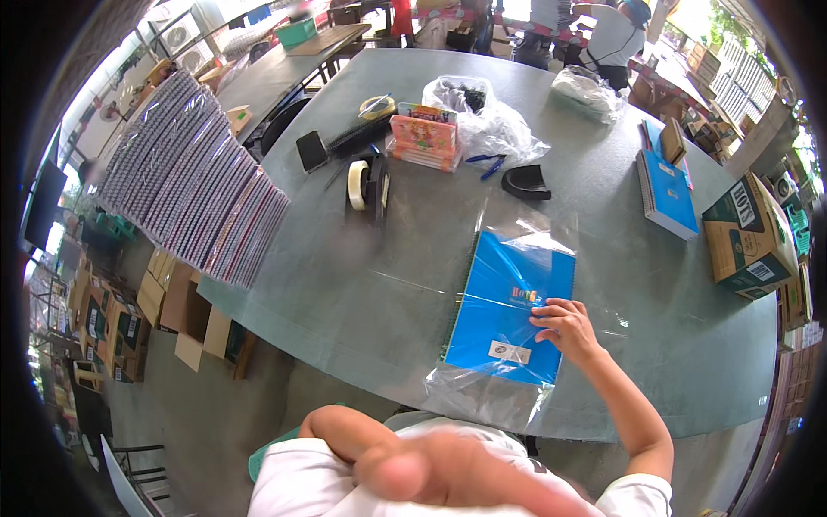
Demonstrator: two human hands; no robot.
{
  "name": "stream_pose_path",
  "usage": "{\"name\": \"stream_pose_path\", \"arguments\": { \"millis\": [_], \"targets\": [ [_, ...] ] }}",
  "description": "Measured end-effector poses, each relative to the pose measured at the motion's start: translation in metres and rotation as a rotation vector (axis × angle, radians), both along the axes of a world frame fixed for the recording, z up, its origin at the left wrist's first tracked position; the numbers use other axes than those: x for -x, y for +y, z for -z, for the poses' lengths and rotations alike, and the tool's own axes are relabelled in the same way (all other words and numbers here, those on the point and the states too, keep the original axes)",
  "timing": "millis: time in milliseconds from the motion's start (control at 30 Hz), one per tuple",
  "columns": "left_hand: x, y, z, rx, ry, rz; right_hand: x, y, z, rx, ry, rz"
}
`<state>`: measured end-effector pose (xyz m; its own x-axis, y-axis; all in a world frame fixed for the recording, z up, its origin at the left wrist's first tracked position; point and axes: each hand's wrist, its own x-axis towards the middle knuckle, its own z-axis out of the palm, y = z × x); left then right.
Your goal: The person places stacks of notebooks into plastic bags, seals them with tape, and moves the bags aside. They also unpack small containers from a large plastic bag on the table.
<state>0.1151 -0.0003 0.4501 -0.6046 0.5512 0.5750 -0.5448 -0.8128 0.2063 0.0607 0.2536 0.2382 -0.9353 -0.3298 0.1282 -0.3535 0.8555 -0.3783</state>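
A blue spiral notebook (491, 297) lies on the table in front of me, inside a clear plastic bag (538, 414) that reaches past its top and bottom edges. My right hand (564, 326) rests on the notebook's right side, fingers apart and lightly bent, gripping nothing visible. Close to the camera, over my chest, my left hand (409, 472) is a blur; its fingers cannot be made out, nor whether it holds anything. Beyond the notebook is a small black curved object (526, 182).
A tape dispenser (369, 189), pink packs (424, 142), blue scissors (488, 162) and crumpled plastic bags (495, 129) sit farther back. Tall stacked notebooks (194, 177) stand left. Right are blue notebooks (665, 194) and a cardboard box (751, 234). A person (613, 39) is in the background.
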Motion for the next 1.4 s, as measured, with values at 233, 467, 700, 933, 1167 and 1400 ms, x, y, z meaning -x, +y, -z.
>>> {"name": "stream_pose_path", "arguments": {
  "millis": [233, 467, 700, 933, 1167, 1400],
  "targets": [
    [-0.002, -0.041, 0.018, 0.314, 0.203, 0.976, -0.001, -0.010, -0.022, 0.018, -0.135, 0.018],
    [0.278, -0.170, 0.209, 1.978, 0.212, -1.623, 0.020, -0.040, -0.009, -0.034, -0.119, 0.286],
    [0.310, -0.176, 0.247, 1.808, -0.161, -0.842, 0.019, -0.039, -0.027, -0.205, -0.213, 0.297],
    [0.224, -0.157, 0.241, 1.672, -0.402, -0.852, 0.018, -0.017, -0.025, -0.164, -0.352, 0.444],
    [0.222, -0.149, 0.221, 2.489, 0.697, -1.060, 0.023, -0.014, -0.009, -0.099, -0.287, 0.360],
    [0.231, -0.157, 0.173, 2.011, -0.007, -1.370, 0.017, -0.004, -0.007, 0.024, -0.282, 0.372]
  ]
}}
